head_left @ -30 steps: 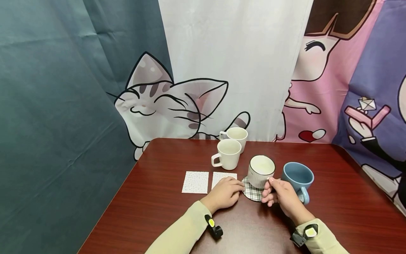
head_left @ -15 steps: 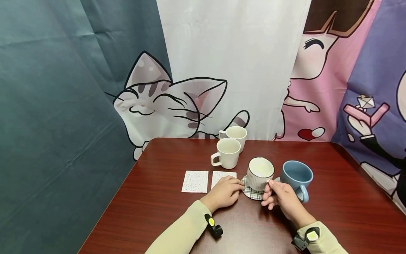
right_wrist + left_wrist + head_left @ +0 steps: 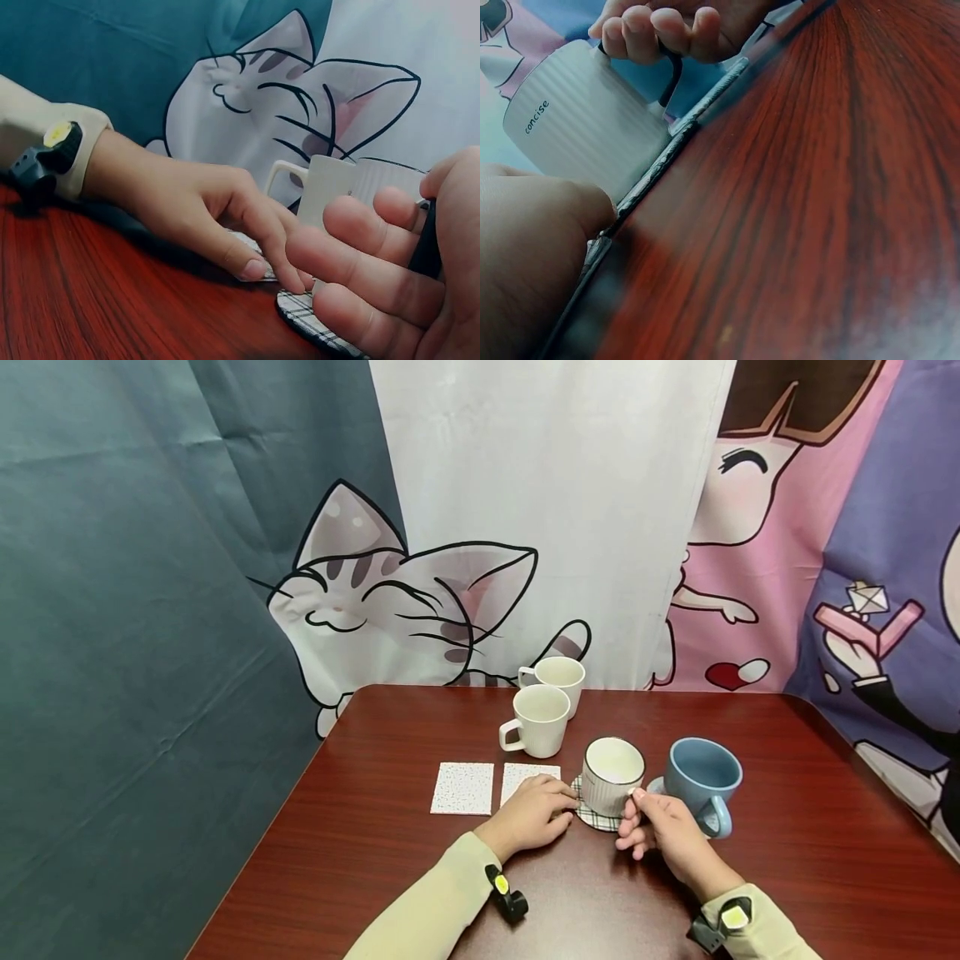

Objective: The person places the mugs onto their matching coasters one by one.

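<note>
My right hand [image 3: 670, 831] holds the handle of a ribbed white mug [image 3: 606, 787] with a dark rim. In the left wrist view the mug [image 3: 585, 124] carries the word "concise", and curled fingers [image 3: 637, 34] hook its black-edged handle. Upright, the mug sits on a round plaid coaster [image 3: 596, 821]. My left hand [image 3: 531, 814] lies palm down with relaxed fingers, its fingertips at the coaster's left edge. Partly under that hand is a speckled white square coaster [image 3: 531, 771]. Most of the mug is hidden behind fingers in the right wrist view.
Another speckled square coaster [image 3: 462, 788] lies to the left. Two white mugs, a nearer one [image 3: 542, 722] and a farther one [image 3: 573, 681], stand behind. Close by my right hand is a blue mug [image 3: 701, 777] on a blue coaster [image 3: 656, 786]. A printed curtain [image 3: 480, 610] hangs behind the table.
The ribbed mug has come down and slightly toward me onto the plaid coaster, my right hand still on its handle. My left hand has stayed in place.
</note>
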`<action>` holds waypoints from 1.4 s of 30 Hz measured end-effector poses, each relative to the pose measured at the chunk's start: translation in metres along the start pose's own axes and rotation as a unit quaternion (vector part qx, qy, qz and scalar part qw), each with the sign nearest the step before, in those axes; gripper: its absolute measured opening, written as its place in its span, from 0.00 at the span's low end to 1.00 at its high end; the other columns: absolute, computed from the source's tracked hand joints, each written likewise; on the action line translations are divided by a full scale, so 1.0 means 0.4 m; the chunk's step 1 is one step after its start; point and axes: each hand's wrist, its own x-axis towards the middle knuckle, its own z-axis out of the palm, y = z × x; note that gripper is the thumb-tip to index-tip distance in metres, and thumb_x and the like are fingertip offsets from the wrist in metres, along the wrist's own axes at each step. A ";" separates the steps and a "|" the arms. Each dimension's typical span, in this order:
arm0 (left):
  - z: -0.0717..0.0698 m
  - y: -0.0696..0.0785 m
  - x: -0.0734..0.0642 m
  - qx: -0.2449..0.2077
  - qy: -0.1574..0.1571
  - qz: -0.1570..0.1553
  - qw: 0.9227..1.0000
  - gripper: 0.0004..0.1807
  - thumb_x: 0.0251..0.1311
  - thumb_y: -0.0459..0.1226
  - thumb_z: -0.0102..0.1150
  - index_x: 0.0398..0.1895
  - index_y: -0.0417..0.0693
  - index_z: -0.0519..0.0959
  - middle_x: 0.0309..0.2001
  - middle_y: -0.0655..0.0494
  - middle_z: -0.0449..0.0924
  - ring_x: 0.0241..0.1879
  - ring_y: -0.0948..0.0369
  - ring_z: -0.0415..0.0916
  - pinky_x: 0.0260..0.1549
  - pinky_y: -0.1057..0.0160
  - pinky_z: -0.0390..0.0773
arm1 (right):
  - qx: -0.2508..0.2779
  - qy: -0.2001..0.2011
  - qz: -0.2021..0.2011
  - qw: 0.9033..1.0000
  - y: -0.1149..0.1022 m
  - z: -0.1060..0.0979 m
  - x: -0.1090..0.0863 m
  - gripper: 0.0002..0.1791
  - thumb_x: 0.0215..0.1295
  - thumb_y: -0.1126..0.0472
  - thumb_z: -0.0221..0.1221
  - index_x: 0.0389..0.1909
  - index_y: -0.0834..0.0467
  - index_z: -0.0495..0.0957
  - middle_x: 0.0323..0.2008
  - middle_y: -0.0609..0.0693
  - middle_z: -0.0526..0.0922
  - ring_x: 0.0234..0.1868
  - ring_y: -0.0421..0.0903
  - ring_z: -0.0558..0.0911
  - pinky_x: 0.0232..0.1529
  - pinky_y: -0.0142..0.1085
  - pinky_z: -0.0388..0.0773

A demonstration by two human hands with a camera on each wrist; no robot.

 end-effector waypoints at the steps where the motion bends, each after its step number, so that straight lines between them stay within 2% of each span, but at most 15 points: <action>1: 0.000 0.000 0.000 0.000 0.001 0.001 1.000 0.13 0.67 0.42 0.58 0.51 0.58 0.87 0.54 0.66 0.82 0.59 0.62 0.73 0.63 0.59 0.69 | 0.002 0.002 0.003 1.000 0.001 0.000 0.000 0.22 0.84 0.55 0.38 0.33 0.63 0.74 0.26 0.47 0.85 0.28 0.46 0.89 0.22 0.34 0.83; 13: 0.002 -0.004 -0.002 0.016 0.004 0.012 1.000 0.15 0.67 0.41 0.57 0.53 0.58 0.87 0.53 0.66 0.83 0.58 0.62 0.73 0.63 0.59 0.67 | -0.023 0.038 0.036 0.998 -0.002 0.000 0.007 0.23 0.83 0.52 0.41 0.28 0.57 0.74 0.23 0.49 0.84 0.23 0.45 0.88 0.21 0.35 0.82; 18: 0.003 -0.003 -0.003 0.019 0.003 0.016 1.000 0.15 0.67 0.41 0.57 0.53 0.59 0.87 0.53 0.66 0.83 0.58 0.62 0.74 0.63 0.58 0.68 | -0.029 0.042 0.043 0.998 -0.005 0.000 0.006 0.24 0.84 0.53 0.41 0.29 0.63 0.73 0.23 0.50 0.83 0.22 0.45 0.87 0.20 0.37 0.82; 21: 0.004 -0.003 -0.004 0.023 0.000 0.015 1.000 0.15 0.67 0.41 0.57 0.53 0.59 0.87 0.53 0.66 0.83 0.58 0.62 0.74 0.63 0.59 0.68 | -0.088 0.077 0.068 0.991 -0.022 0.013 0.004 0.25 0.83 0.52 0.44 0.31 0.68 0.73 0.25 0.53 0.83 0.19 0.46 0.85 0.19 0.39 0.82; 23: 0.004 -0.002 -0.003 0.025 -0.001 0.016 1.000 0.16 0.67 0.41 0.56 0.53 0.59 0.87 0.53 0.67 0.83 0.58 0.62 0.74 0.63 0.59 0.68 | -0.180 0.111 0.083 0.974 -0.046 0.025 0.001 0.24 0.81 0.50 0.48 0.34 0.68 0.75 0.24 0.53 0.83 0.18 0.46 0.83 0.19 0.40 0.82; 24: 0.004 -0.002 -0.003 0.024 -0.002 0.016 1.000 0.15 0.67 0.41 0.56 0.53 0.59 0.87 0.53 0.67 0.83 0.58 0.62 0.74 0.63 0.59 0.68 | -0.239 0.124 0.090 0.959 -0.062 0.031 -0.002 0.23 0.79 0.49 0.50 0.36 0.66 0.76 0.24 0.53 0.83 0.17 0.46 0.82 0.19 0.40 0.81; 25: 0.003 -0.001 -0.003 0.024 -0.002 0.017 1.000 0.15 0.67 0.41 0.56 0.52 0.59 0.87 0.53 0.67 0.83 0.58 0.62 0.74 0.63 0.59 0.68 | -0.304 0.137 0.090 0.939 -0.080 0.035 -0.004 0.21 0.78 0.48 0.52 0.38 0.64 0.77 0.23 0.52 0.83 0.17 0.45 0.82 0.20 0.40 0.80; 27: 0.002 -0.001 -0.001 0.026 -0.002 0.018 0.999 0.15 0.67 0.40 0.55 0.52 0.59 0.88 0.53 0.67 0.83 0.58 0.62 0.74 0.63 0.59 0.68 | -0.426 0.159 0.067 0.888 -0.117 0.043 -0.006 0.18 0.74 0.48 0.57 0.41 0.61 0.79 0.22 0.49 0.82 0.20 0.44 0.80 0.23 0.40 0.79; 29: 0.002 -0.003 0.001 0.027 -0.002 0.016 1.000 0.15 0.67 0.40 0.56 0.52 0.60 0.88 0.53 0.67 0.82 0.58 0.62 0.73 0.63 0.59 0.68 | -0.512 0.174 0.036 0.840 -0.154 0.048 -0.006 0.16 0.71 0.48 0.60 0.43 0.59 0.79 0.24 0.49 0.83 0.24 0.46 0.81 0.27 0.43 0.78; 31: 0.002 -0.004 0.003 0.031 -0.002 0.015 0.999 0.15 0.67 0.40 0.56 0.52 0.60 0.87 0.53 0.67 0.82 0.58 0.62 0.73 0.62 0.59 0.68 | -0.557 0.184 -0.002 0.810 -0.188 0.052 0.000 0.15 0.69 0.50 0.61 0.42 0.59 0.80 0.28 0.49 0.84 0.28 0.47 0.81 0.31 0.47 0.78; 32: 0.004 -0.005 0.004 0.032 -0.002 0.014 0.999 0.15 0.67 0.40 0.56 0.52 0.60 0.87 0.53 0.67 0.82 0.58 0.63 0.73 0.62 0.59 0.68 | -0.570 0.186 -0.022 0.800 -0.204 0.054 0.003 0.14 0.68 0.51 0.62 0.42 0.60 0.80 0.31 0.51 0.85 0.31 0.49 0.82 0.33 0.49 0.78; 33: 0.004 -0.005 0.004 0.032 -0.003 0.014 0.999 0.15 0.67 0.40 0.56 0.52 0.60 0.87 0.53 0.67 0.82 0.58 0.63 0.73 0.62 0.59 0.68 | -0.574 0.184 -0.037 0.797 -0.219 0.055 0.007 0.14 0.67 0.52 0.62 0.42 0.60 0.80 0.32 0.52 0.84 0.32 0.50 0.82 0.34 0.50 0.78; 37: 0.003 -0.004 0.005 0.030 -0.009 0.014 0.999 0.16 0.67 0.40 0.56 0.53 0.59 0.87 0.53 0.67 0.82 0.58 0.62 0.73 0.62 0.59 0.68 | -0.560 0.161 -0.102 0.806 -0.251 0.050 0.032 0.18 0.64 0.57 0.66 0.48 0.63 0.78 0.42 0.58 0.81 0.41 0.54 0.81 0.42 0.53 0.78; 40: -0.001 -0.004 0.005 0.026 -0.013 0.013 0.999 0.16 0.68 0.40 0.55 0.53 0.59 0.87 0.53 0.67 0.82 0.59 0.62 0.73 0.63 0.59 0.68 | -0.544 0.122 -0.136 0.819 -0.245 0.037 0.064 0.27 0.60 0.59 0.70 0.57 0.66 0.75 0.54 0.63 0.77 0.55 0.59 0.78 0.54 0.57 0.75; 42: -0.004 -0.003 0.005 0.027 -0.015 0.011 0.999 0.15 0.68 0.41 0.55 0.53 0.59 0.87 0.54 0.67 0.82 0.59 0.62 0.73 0.63 0.59 0.68 | -0.537 0.090 -0.137 0.828 -0.231 0.029 0.086 0.32 0.59 0.60 0.71 0.62 0.67 0.72 0.62 0.67 0.73 0.64 0.63 0.71 0.61 0.61 0.70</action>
